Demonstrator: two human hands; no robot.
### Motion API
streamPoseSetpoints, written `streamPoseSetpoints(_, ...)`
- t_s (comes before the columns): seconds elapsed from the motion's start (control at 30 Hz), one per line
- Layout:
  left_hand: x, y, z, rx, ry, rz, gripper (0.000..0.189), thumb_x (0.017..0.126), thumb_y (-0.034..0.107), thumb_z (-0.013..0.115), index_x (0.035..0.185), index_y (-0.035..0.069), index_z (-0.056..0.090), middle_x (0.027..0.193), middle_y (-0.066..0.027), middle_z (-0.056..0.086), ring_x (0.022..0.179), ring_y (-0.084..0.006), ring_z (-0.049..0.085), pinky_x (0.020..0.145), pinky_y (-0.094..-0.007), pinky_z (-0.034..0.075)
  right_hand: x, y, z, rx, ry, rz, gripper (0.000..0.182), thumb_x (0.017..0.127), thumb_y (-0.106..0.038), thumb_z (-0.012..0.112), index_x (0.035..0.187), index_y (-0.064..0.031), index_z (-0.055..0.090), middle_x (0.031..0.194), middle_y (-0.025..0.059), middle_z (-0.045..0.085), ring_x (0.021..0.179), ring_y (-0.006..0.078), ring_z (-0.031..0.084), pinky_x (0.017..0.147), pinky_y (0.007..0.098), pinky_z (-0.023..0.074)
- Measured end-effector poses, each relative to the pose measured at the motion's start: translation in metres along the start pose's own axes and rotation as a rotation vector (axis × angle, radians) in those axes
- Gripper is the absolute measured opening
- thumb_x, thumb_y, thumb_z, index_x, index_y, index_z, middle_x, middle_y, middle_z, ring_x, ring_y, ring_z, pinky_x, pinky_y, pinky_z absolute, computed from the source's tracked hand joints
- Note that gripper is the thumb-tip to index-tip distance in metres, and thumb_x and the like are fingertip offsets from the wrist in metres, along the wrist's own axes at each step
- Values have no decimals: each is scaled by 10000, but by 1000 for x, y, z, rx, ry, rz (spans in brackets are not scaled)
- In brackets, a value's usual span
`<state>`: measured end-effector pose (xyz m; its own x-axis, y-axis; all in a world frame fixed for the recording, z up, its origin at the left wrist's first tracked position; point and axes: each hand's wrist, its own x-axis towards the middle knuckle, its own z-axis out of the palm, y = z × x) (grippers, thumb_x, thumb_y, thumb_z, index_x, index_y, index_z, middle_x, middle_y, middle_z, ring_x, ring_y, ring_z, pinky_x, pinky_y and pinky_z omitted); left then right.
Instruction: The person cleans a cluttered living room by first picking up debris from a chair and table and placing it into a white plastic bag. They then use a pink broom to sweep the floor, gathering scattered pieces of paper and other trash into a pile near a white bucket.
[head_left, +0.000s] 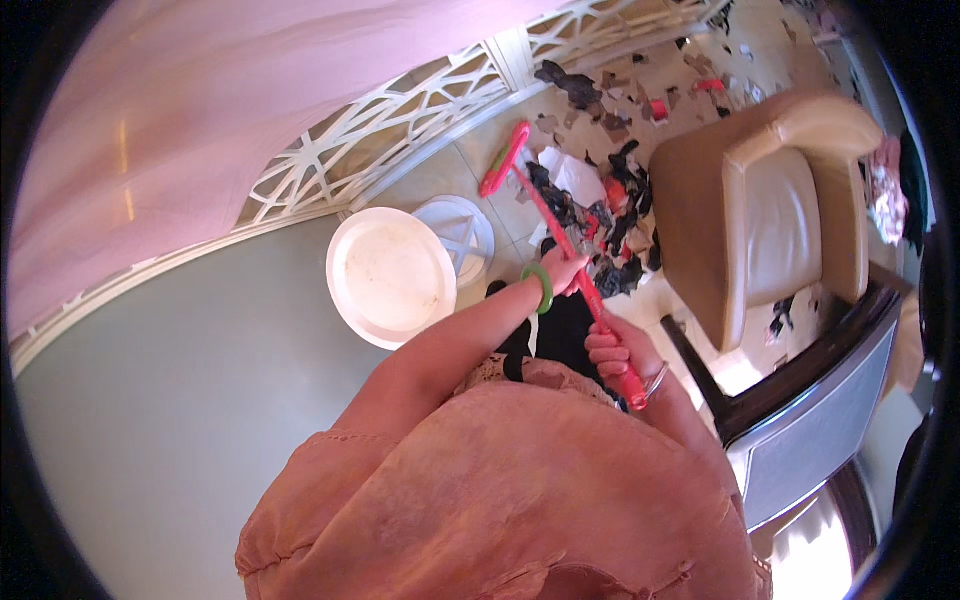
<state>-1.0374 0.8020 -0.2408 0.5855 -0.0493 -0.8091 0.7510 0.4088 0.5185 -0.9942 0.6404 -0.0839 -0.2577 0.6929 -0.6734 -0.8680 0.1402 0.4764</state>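
Observation:
A red broom slants across the view in front of my body. My left hand, with a green bangle at its wrist, grips the middle of the handle. Lower down, my right hand is wrapped around the handle near its end, a thin bracelet on that wrist. The broom head, red with green bristles, lies over the tiled floor at the left side of a pile of scraps. Black, white and red pieces make up this pile, some like fabric or plastic, some like paper.
A white round tub stands left of my arm, beside a white round cross-ribbed piece. More scraps litter the floor beyond. A tan armchair and a dark-framed chair stand right. White lattice and pink drapery line the left.

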Motion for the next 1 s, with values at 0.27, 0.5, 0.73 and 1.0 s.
streamPoseSetpoints(0.27, -63, 21, 5, 712, 14, 558, 454, 827, 131, 590, 1225, 20, 402, 825, -115, 538, 663, -192, 575, 573, -313, 466, -55, 47, 7, -102, -3, -190, 259, 931, -331, 431, 800, -107, 417, 573, -42, 337, 390, 38, 296, 312, 184, 240)
streamPoseSetpoints(0.5, -282, 115, 47, 749, -507, 1566, 471, 660, 29, 667, 1095, -58, 507, 1010, -177, 541, 890, -267, 555, 753, -356, 449, -64, 147, 49, -378, -130, -663, 288, 925, -310, 433, 857, -43, 516, 732, 43, 560, 556, 157, 524, 495, 251, 472)
streamPoseSetpoints(0.73, -364, 118, 77, 460, -621, 1420, 288, 691, 58, 732, 572, 70, 470, 509, -25, 472, 410, -129, 444, 395, -267, 317, -45, 225, 89, 124, -269, -619, 369, 871, -414, 520, 753, -65, 515, 680, 47, 558, 601, 156, 541, 592, 276, 477)
streamPoseSetpoints(1.0, -390, 100, 80, 87, -958, 1224, 126, 799, 48, 589, 730, 44, 483, 592, -22, 451, 499, -137, 434, 503, -292, 384, 14, 193, -21, 424, -322, -1074, 199, 886, -277, 529, 813, -94, 505, 689, 25, 570, 625, 147, 565, 567, 267, 492)
